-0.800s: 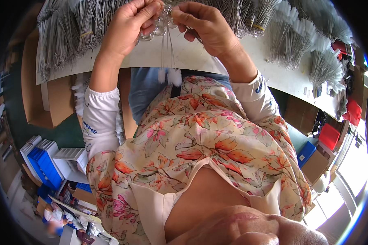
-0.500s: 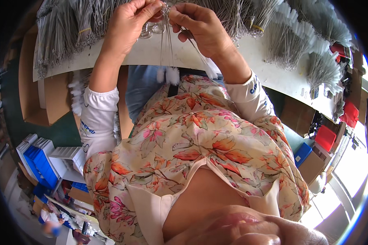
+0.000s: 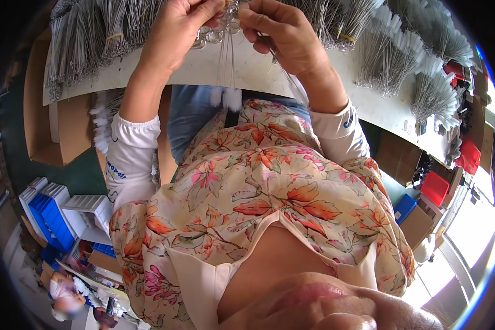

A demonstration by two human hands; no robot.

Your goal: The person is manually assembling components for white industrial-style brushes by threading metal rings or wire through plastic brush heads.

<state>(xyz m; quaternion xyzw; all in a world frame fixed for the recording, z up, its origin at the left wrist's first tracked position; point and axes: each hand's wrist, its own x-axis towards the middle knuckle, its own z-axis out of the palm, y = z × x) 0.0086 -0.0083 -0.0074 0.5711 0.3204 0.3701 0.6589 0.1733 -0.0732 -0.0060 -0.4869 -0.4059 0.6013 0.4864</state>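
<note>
My left hand is closed near the top edge, its thumb and finger pinching a metal ring. Thin wire brushes with white bristle tips hang down from that ring, past the table's front edge. Close by on the right, my right hand is closed around a wire brush; its stem slants down toward my wrist, and the forearm partly hides its white end. Several loose metal rings lie on the table under the fingers. The exact fingertip contact is partly cut off.
Bundles of wire brushes cover the white table at the left, and more bundles lie at the right. A cardboard box stands below on the left, near blue and white bins. Red bins are at the right.
My right hand has shifted right and slightly down, away from the left. The brush in it has swung right, its white end now mostly behind my forearm. Hanging brushes stay nearly in place.
</note>
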